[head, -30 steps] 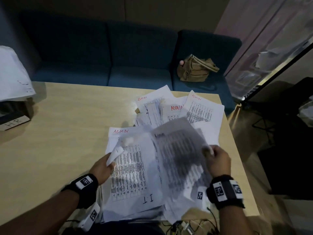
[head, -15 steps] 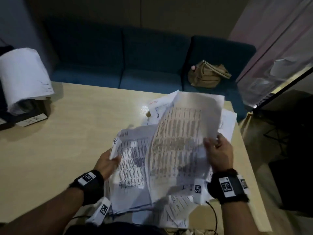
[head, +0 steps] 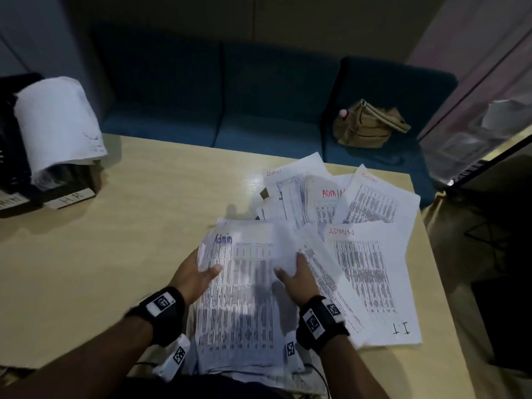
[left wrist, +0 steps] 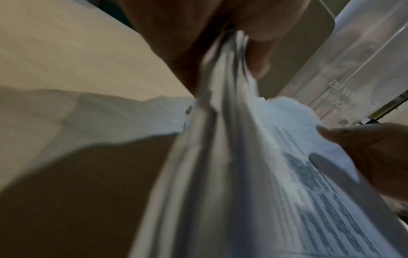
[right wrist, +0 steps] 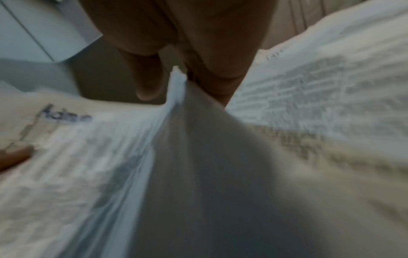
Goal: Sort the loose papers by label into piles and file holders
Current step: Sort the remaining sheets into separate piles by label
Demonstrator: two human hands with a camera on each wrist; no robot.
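Note:
A stack of printed papers [head: 239, 306] lies at the table's near edge, its top sheet marked "Admin" [head: 223, 239] in blue. My left hand [head: 205, 269] grips the stack's left edge, thumb on top; the left wrist view shows the left hand [left wrist: 232, 57] pinching many sheet edges. My right hand [head: 290, 269] pinches the right edge of the top sheet, and the right wrist view shows the right hand [right wrist: 174, 82] with thumb and fingers closed on paper. To the right lies a flat sheet [head: 371, 283] reading "ADMIN" at the top and "I.T" at the bottom. Further back, more ADMIN sheets [head: 331, 194] are fanned out.
A black file holder [head: 17, 156] labelled HR stands at the table's far left, with white paper [head: 57, 122] curled over it. A blue sofa [head: 230, 96] with a tan bag [head: 368, 125] runs behind the wooden table [head: 115, 240]. The table's right edge drops to the floor.
The sheet my right hand held up has come down flat to the right. My right hand has moved back left onto the stack, whose top sheet now reads "Admin".

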